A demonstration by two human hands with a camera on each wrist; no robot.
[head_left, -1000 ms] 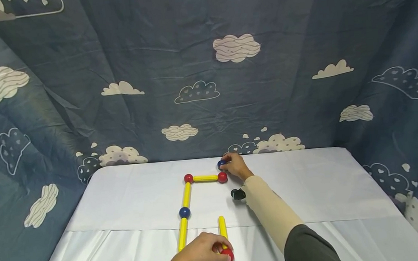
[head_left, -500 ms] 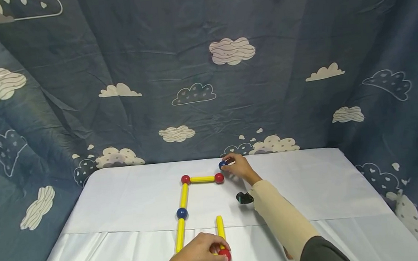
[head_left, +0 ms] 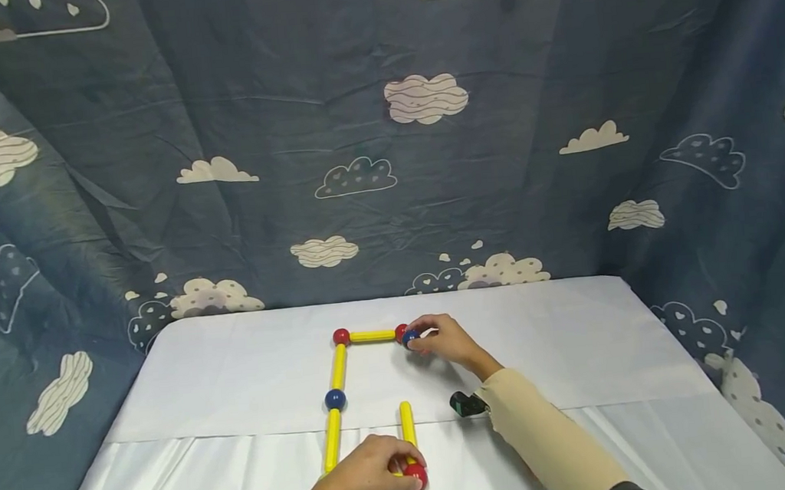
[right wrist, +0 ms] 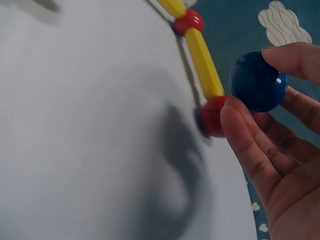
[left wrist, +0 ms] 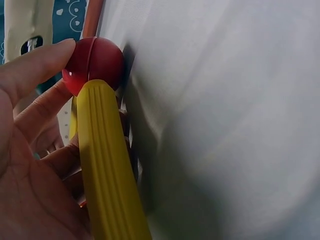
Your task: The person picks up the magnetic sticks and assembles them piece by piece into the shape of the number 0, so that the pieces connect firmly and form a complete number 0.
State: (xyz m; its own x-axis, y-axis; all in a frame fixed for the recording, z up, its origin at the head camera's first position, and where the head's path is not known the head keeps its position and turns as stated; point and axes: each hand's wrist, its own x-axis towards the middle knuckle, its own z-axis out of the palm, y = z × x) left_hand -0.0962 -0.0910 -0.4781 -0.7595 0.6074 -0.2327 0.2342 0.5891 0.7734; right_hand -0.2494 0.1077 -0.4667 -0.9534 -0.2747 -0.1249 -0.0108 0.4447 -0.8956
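white table: right hand pinches hard, smooth, likely slippery blue ball; left hand grips red ball, stiff yellow rod.

Yellow rods, red ball, blue ball; cloud-print navy backdrop.

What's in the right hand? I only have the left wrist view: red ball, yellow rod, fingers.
Observer: The right hand pinches a blue ball between thumb and fingertip.
Operator: Where, relative to the frame?
Observer: Right beside the far red ball, at the right end of the far yellow rod.
Operator: Any other blue ball down?
Observer: One, a blue ball on the left side, joining two yellow rods.
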